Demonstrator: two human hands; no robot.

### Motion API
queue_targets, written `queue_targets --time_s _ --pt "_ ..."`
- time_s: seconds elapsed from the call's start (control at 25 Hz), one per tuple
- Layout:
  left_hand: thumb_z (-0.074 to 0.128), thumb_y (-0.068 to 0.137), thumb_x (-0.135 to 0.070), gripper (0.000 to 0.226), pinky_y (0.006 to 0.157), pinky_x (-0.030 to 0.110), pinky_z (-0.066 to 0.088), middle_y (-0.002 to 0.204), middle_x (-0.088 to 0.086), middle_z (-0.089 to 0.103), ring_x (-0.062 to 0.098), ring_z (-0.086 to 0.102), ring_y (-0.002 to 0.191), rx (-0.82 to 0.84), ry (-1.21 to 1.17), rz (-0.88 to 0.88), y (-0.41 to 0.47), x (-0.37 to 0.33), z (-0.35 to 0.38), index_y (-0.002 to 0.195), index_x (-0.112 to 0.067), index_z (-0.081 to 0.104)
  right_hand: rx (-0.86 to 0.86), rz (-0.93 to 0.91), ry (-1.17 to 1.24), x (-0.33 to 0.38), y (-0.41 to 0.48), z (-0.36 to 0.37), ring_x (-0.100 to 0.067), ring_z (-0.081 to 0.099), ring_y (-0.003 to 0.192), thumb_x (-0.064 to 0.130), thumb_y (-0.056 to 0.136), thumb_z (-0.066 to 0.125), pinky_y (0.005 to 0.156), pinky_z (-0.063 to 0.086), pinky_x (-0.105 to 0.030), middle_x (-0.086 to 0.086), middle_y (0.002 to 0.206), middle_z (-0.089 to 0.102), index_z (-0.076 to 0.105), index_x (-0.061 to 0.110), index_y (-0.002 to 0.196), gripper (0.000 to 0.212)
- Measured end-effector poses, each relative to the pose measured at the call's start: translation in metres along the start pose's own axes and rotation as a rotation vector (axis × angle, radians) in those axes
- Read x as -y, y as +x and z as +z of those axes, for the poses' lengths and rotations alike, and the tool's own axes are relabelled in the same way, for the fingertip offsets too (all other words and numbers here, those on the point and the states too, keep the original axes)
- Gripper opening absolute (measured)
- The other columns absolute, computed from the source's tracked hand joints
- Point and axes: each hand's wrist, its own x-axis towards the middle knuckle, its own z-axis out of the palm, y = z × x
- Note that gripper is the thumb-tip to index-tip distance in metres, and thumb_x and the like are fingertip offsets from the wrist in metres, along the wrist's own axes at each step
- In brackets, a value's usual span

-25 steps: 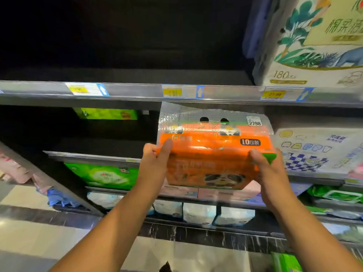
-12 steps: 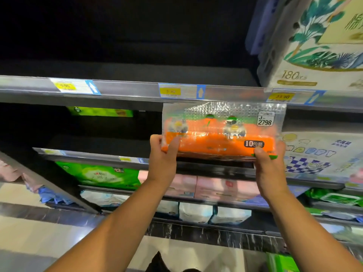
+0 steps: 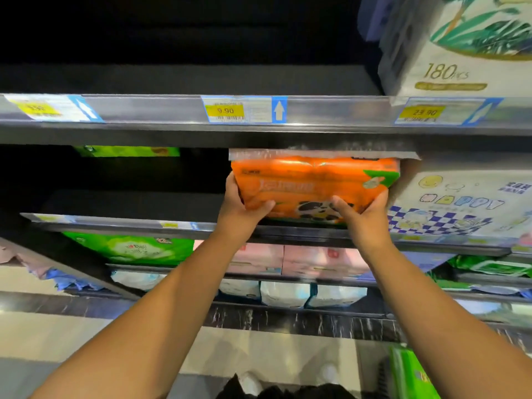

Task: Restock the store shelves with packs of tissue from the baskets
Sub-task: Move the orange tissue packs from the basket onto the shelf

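An orange tissue pack point(image 3: 311, 185) with a panda print and a clear plastic flap lies partly inside the middle shelf point(image 3: 129, 223), its flap just under the upper shelf rail point(image 3: 172, 110). My left hand point(image 3: 241, 205) grips its lower left corner and my right hand point(image 3: 365, 217) grips its lower right edge. The pack's back part is hidden in the dark shelf bay. A white checkered tissue pack point(image 3: 460, 205) stands right beside it.
A large white 180-sheet pack point(image 3: 454, 44) sits on the upper shelf at right. Green packs point(image 3: 129, 249), pink packs point(image 3: 302, 260) and white packs point(image 3: 285, 293) fill the lower shelves. A green pack point(image 3: 411, 372) lies at the bottom right. The middle shelf's left side is dark.
Both hands have pushed the orange pack forward and tipped it into the middle shelf; its flap, which stood upright in front of the rail, now lies under the upper shelf.
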Motion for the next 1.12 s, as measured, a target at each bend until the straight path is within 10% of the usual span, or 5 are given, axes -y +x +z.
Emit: queue_targets --time_s 0.16,0.4,0.92,1.12 --pt "0.073 0.084 -0.027 0.071 0.092 0.032 0.043 0.119 -0.016 0.050 0.008 0.048 0.112 0.006 0.085 -0.020 0.018 -0.003 0.005 0.135 -0.038 0.026 -0.036 0.008 -0.068 -0.007 0.014 0.006 -0.015 0.050 0.116 0.035 0.080 0.077 0.090 0.047 -0.027 0.005 0.133 0.046 0.020 0.027 0.142 0.084" --pt "0.074 0.083 -0.023 0.076 0.098 0.037 0.040 0.112 -0.014 0.055 0.012 0.049 0.115 0.091 0.235 -0.071 0.042 0.039 0.003 0.142 -0.033 0.027 -0.156 -0.039 -0.048 -0.043 0.028 0.029 -0.013 0.056 0.104 0.011 0.084 0.073 0.071 0.047 -0.001 0.001 0.118 0.053 0.031 0.013 0.135 0.066" --pt "0.060 0.092 -0.037 0.048 0.081 0.031 0.042 0.116 0.001 0.065 0.029 0.060 0.105 -0.239 0.389 0.123 0.087 0.070 0.034 0.135 -0.029 0.040 -0.285 -0.011 -0.053 -0.071 0.076 0.041 -0.004 0.055 0.097 0.028 0.080 0.077 0.068 0.043 -0.004 0.009 0.109 0.057 0.044 0.021 0.121 0.053" --pt "0.062 0.093 -0.026 0.052 0.084 0.023 0.042 0.113 -0.016 0.057 0.009 0.055 0.101 -0.197 0.250 0.237 0.108 0.079 0.047 0.139 -0.026 0.038 -0.195 0.082 -0.047 -0.082 0.112 0.033 0.008 0.058 0.082 0.014 0.086 0.071 0.078 0.046 -0.010 0.011 0.106 0.059 0.046 0.017 0.130 0.051"
